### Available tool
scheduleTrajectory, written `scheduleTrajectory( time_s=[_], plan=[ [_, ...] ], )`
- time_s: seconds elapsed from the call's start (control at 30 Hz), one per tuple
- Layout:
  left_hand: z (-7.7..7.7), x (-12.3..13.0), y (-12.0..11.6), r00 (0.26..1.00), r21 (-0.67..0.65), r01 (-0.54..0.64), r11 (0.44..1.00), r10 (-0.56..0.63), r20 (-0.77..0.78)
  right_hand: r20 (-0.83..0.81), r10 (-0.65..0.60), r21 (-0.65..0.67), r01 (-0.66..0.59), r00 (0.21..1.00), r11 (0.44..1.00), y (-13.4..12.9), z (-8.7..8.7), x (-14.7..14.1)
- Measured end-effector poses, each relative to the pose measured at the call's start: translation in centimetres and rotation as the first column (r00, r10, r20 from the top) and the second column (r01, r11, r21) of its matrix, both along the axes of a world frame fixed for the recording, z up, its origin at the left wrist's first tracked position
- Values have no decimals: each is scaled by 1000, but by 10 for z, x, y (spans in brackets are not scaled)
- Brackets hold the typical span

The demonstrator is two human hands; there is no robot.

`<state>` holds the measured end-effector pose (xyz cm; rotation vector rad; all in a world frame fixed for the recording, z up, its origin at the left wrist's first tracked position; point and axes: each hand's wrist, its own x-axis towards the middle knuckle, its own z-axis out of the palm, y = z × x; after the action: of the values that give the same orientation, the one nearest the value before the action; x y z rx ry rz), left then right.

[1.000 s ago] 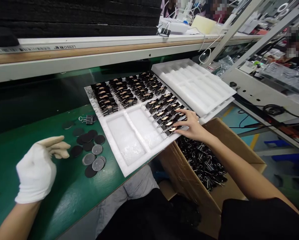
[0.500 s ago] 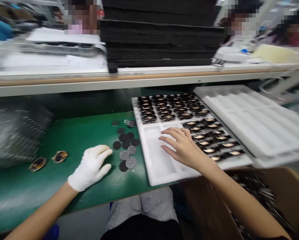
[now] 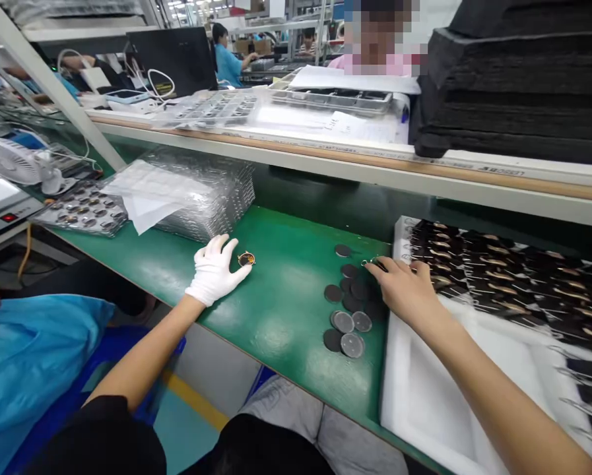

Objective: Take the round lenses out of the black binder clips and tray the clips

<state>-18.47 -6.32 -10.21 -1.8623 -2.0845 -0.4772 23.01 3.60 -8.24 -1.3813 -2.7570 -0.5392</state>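
Observation:
My left hand (image 3: pixel 217 269), in a white glove, hovers at or rests on the green bench with its fingers apart. Just right of its fingertips lies a small round watch head (image 3: pixel 247 259) with a dark face and gold-coloured rim. My bare right hand (image 3: pixel 409 290) reaches over the left edge of the white foam tray (image 3: pixel 397 369), its fingers bent together at small shiny metal pieces (image 3: pixel 365 262); the hand mostly hides these. Beside it are several black discs (image 3: pixel 332 293) and several clear grey discs (image 3: pixel 352 344) in a loose group.
Dark strapped pieces (image 3: pixel 498 277) fill the tray's rear compartments. Stacked clear plastic trays (image 3: pixel 201 198) stand at the back left, near a fan (image 3: pixel 13 161). A shelf (image 3: pixel 296 152) crosses above the bench, holding black foam (image 3: pixel 513 86). A co-worker's blue sleeve (image 3: pixel 43 369) is at left.
My view has swung left. My right hand has gone from above the tray's front compartment to the metal pieces left of it. My left hand has moved left, up to the watch heads.

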Motion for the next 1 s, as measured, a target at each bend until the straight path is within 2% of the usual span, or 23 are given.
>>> scheduleTrajectory(
  time_s=[0.17, 0.23, 0.3, 0.37, 0.43, 0.6, 0.67, 0.77, 0.9, 1.0],
  plan=[
    [4, -4, 5, 995, -125, 99, 987, -96, 31, -143, 35, 42, -29, 989, 999, -15, 9, -2],
    [4, 1, 9, 988, -154, 153, 976, -146, 54, -207, 82, -22, -89, 975, 996, -25, 16, -12],
    [4, 11, 16, 972, -183, 233, 955, -221, 81, -254, 116, -160, -160, 960, 974, -34, 21, -26],
    [4, 27, 24, 947, -200, 318, 927, -301, 113, -267, 100, -298, -181, 959, 937, -39, 24, -41],
    [2, 50, 34, 917, -199, 396, 897, -372, 147, -261, 61, -369, -158, 963, 916, -39, 24, -55],
    [-5, 107, 77, 816, -147, 568, 810, -529, 235, -330, -22, -386, -113, 944, 916, -31, 24, -73],
    [-7, 122, 96, 767, -102, 627, 772, -589, 254, -408, -95, -381, -75, 908, 921, -27, 25, -72],
    [-9, 134, 112, 674, -21, 721, 692, -694, 255, -545, -218, -397, -20, 810, 918, -22, 24, -67],
    [-11, 134, 109, 571, 112, 789, 604, -788, 231, -676, -310, -438, -26, 669, 899, -19, 18, -62],
    [-12, 129, 102, 519, 178, 814, 553, -830, 203, -728, -337, -469, -74, 597, 880, -20, 13, -63]
  ],
)
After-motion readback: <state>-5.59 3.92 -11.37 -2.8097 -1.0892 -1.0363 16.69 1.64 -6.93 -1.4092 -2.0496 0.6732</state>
